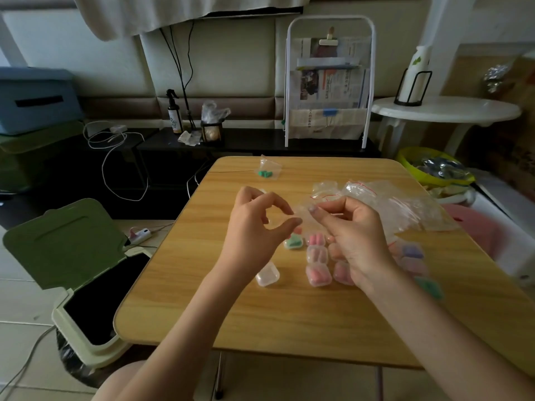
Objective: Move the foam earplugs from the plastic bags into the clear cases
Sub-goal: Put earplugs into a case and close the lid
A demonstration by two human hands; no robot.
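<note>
Seen from the head camera, both hands are hovering above the table [289, 314], working on one small clear bag [302, 211] held between them. The left hand [254, 227] is curling its thumb and forefinger into a ring, their tips closing on the bag's left edge; the right hand [356, 235] is pinching the bag's other side between thumb and forefinger, its remaining fingers folded loosely beneath. Whether an earplug is sitting inside this bag is too faint to tell. The film is looking thin, limp and slippery, so it is probably best gripped at the zip lips and peeled apart there; foam earplugs are light and squashy, recovering after a squeeze, so a gentle fingertip pinch at mid-length should be enough. Just below the hands, filled cases are lying in a cluster: a green case [293, 241] under the left fingertips, pink cases [317, 261] under and just left of the right hand, and a purple case [411, 251] to its right. An empty case [267, 274] is sitting below the left wrist, likely the next one to be filled. Beyond the right hand a heap of bags [399, 204] with red zip lines is lying crumpled, apparently emptied. Well beyond the left hand, near the far edge, a far bag [269, 169] is holding green earplugs [265, 173], waiting its turn.
</note>
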